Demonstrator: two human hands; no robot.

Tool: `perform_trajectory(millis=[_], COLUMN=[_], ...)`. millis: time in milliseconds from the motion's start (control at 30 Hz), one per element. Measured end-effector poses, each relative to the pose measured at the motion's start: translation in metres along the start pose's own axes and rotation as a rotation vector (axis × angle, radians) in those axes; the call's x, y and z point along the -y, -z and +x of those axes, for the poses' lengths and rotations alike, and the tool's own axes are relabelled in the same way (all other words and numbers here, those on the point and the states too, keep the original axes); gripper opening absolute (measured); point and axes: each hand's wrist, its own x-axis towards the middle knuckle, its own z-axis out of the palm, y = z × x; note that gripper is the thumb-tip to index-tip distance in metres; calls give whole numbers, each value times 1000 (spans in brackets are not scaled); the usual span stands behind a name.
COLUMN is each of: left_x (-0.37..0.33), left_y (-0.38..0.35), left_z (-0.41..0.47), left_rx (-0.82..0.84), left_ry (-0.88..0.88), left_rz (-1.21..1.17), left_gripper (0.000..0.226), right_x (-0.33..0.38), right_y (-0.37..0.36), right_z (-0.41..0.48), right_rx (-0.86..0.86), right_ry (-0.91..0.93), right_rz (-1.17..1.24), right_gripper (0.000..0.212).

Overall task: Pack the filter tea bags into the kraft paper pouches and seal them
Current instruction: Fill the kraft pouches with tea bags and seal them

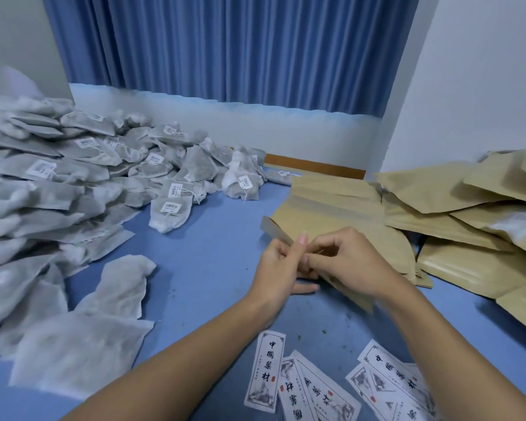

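Both hands share a narrow grip on one kraft paper pouch (275, 229). The left hand (278, 268) pinches its upper edge between thumb and fingers, and the right hand (349, 259) pinches the same edge just beside it, so close that the two hands touch. The pouch hangs tilted just over the blue counter (213, 238), in front of a loose heap of kraft pouches (438, 189) on the right. A large pile of filter tea bags (73, 177) covers the counter's left side. Printed labels (264, 372) lie scattered near the forearms.
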Motion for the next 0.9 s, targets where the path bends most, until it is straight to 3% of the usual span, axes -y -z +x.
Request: perform_trajectory(millis=[67, 200, 367, 567, 767, 833, 900], left_x=[1, 1, 3, 6, 4, 2, 1], left_y=[4, 8, 10, 11, 10, 9, 7], left_z=[2, 4, 5, 6, 4, 1, 0], left_rx=[6, 49, 80, 81, 71, 66, 40], left_ry=[27, 24, -21, -47, -25, -17, -24], left_rz=[-20, -38, -12, 46, 99, 93, 105], left_gripper=[41, 41, 40, 31, 19, 20, 26], right_x=[-4, -12, -23, -35, -33, -25, -15], right_y=[2, 2, -2, 1, -2, -4, -4], right_z=[-3, -4, -4, -7, -7, -8, -8], right_rx=[119, 133, 88, 131, 92, 47, 15], right_ry=[-9, -56, -99, -145, -170, -105, 2], right_rz=[168, 367, 487, 535, 516, 381, 95], right_gripper=[7, 20, 34, 37, 35, 17, 14])
